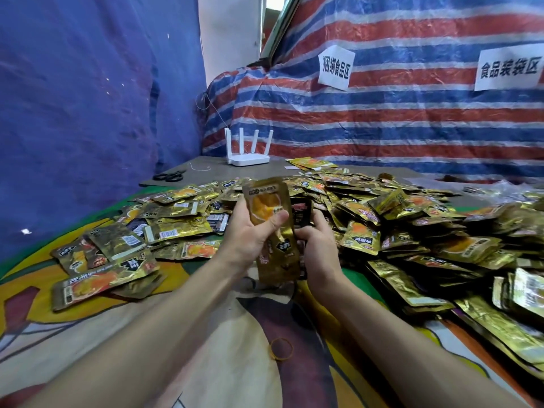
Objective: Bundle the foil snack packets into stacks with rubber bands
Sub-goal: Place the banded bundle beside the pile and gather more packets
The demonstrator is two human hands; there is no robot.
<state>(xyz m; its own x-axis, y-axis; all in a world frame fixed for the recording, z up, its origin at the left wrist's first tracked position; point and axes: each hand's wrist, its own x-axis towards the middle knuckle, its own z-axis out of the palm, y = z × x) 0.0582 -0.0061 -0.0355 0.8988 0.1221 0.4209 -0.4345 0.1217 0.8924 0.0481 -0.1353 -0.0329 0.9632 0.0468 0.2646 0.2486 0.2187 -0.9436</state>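
we hold a small stack of gold foil snack packets point(272, 231) upright above the colourful printed cloth point(250, 363), in front of the big heap of loose gold packets point(412, 225). our left hand point(250, 234) is clamped on the stack, with the thumb pressed across the front packet's orange picture and the fingers behind. our right hand point(316, 245) curls round the stack's right edge, where a darker black-and-red packet point(301, 213) stands behind the gold one. the thin tan rubber band point(281, 348) lies flat on the cloth between our forearms, well apart from the stack.

as we judge it, we are squaring the stack before banding. to do it well, we should keep the left thumb pinching the middle so the slick foil cannot fan out, and let the right hand nudge the dark packet flush with the rest. only once the edges line up should the right hand let go and reach down for the band, because the left must then hold the stack alone. we would stretch the band over the short end and settle it round the middle, since a band dragged over a corner may skid a packet loose.
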